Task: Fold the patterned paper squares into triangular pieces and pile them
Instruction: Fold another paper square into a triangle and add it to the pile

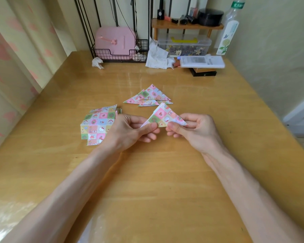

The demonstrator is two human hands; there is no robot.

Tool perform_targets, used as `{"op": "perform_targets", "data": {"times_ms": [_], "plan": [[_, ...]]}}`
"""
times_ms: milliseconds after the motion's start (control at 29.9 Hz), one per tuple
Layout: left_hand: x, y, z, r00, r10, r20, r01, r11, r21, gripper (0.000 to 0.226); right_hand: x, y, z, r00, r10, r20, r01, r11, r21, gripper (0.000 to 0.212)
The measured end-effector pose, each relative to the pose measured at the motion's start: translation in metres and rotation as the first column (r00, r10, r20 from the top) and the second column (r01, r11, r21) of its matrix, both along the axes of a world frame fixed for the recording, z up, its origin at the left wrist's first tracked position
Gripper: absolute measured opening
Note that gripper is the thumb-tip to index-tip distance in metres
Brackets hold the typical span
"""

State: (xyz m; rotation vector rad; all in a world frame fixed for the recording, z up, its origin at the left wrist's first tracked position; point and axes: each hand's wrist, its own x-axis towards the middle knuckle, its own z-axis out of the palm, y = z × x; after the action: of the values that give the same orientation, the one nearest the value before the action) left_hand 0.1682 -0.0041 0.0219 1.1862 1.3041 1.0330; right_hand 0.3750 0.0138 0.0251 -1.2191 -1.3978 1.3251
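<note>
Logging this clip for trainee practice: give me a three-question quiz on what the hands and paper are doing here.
1. True or false: both hands hold the folded triangle.
2. Where is the stack of unfolded squares? A) beside the left hand B) beside the right hand
3. Fill in: the pile of finished triangles lies ____ the hands.

Key: 1 true; 2 A; 3 beyond.

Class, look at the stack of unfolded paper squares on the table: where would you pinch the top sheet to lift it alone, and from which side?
Pinch the top sheet of the stack of squares at its far corner, coming from the far side. The sheets are fanned unevenly, so that corner is easiest to take alone, and the left hand covers the stack's right edge.
</note>
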Motion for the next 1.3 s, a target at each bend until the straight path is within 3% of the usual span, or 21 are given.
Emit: {"op": "perform_targets", "data": {"times_ms": [167,368,602,769,1070,1304], "plan": [[0.0,-0.001,0.0,1.0,-0.003,0.007,0.003,0.998,-0.059,0.024,0.003,0.002,0.0,1.0,-0.024,-0.004,0.024,1.0,-0.013,0.014],[0.0,-0.001,0.0,0.998,-0.006,-0.057,0.005,1.0,-0.022,0.024,0.001,0.0,0.0,0.999,0.045,-0.019,-0.045,0.998,-0.032,0.027],[-0.002,-0.003,0.006,0.992,-0.104,-0.073,0.107,0.993,0.046,0.025,0.0,-0.002,0.001,0.996,0.08,0.035,-0.079,0.996,-0.038,0.019],[0.001,-0.001,0.0,0.995,0.062,-0.084,-0.053,0.992,0.116,0.02,-0.007,-0.006,-0.001,0.978,0.197,0.061,-0.195,0.98,-0.044,0.021],[0.006,-0.004,0.0,0.986,-0.03,-0.163,0.05,0.991,0.124,0.02,-0.012,-0.002,-0.013,0.994,0.028,0.108,-0.041,0.991,0.126,0.01],[-0.005,0.002,0.0,0.972,0.146,-0.185,-0.101,0.967,0.235,0.017,-0.01,0.002,-0.013,0.994,0.044,0.105,-0.056,0.992,0.114,0.013]]}}
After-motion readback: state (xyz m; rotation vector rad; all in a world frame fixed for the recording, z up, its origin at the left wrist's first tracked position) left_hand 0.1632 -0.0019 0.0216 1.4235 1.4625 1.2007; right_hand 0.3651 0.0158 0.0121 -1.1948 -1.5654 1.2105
